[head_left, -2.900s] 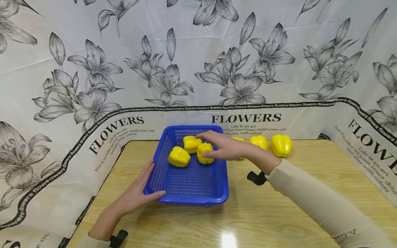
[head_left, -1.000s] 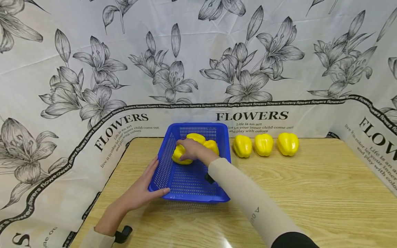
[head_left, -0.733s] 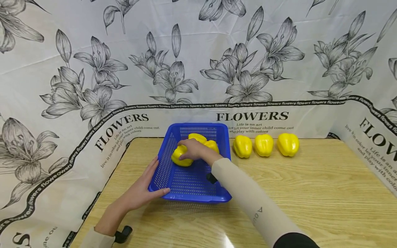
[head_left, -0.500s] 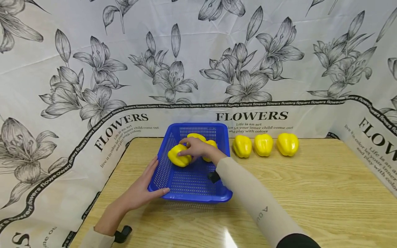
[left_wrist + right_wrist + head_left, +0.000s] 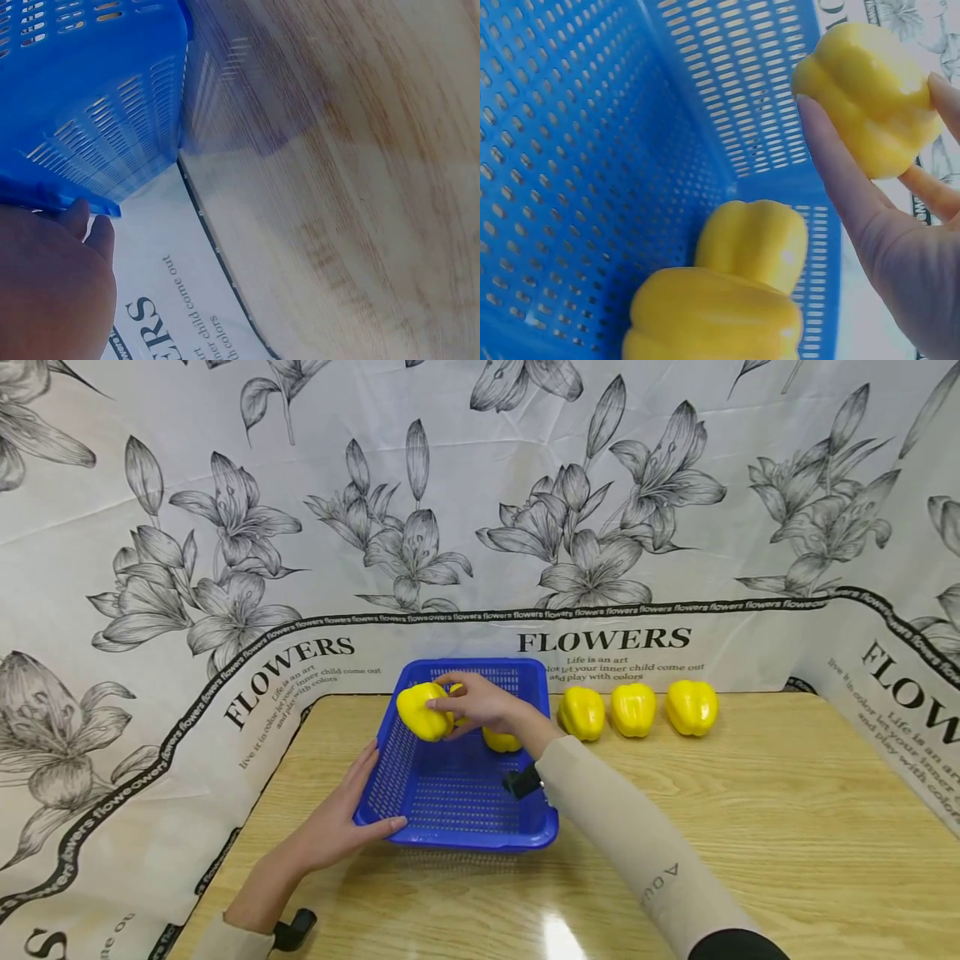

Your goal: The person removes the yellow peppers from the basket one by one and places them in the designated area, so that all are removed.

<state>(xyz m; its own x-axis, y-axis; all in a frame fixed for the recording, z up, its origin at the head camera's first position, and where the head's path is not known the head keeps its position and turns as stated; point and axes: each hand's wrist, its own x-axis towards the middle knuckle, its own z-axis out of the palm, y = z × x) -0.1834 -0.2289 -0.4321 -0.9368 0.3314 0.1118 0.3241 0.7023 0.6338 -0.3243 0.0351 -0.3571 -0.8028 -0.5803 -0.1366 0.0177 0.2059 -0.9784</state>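
My right hand pinches a yellow bell pepper between thumb and fingers, raised over the left part of the blue basket. In the right wrist view the thumb lies along one side of the held pepper and fingertips reach its other side. Below it, two more bell peppers sit in the basket, a nearer pepper and a farther pepper. At the basket's near left corner my left hand holds the rim, thumb on the front edge and fingers along the left side.
Three yellow peppers stand in a row on the wooden table right of the basket: a left pepper, a middle pepper and a right pepper. A flower-printed cloth hangs behind and along the left.
My right hand reached into the basket, took hold of the left pepper there and lifted it up and slightly back. The left hand has kept its place at the rim.
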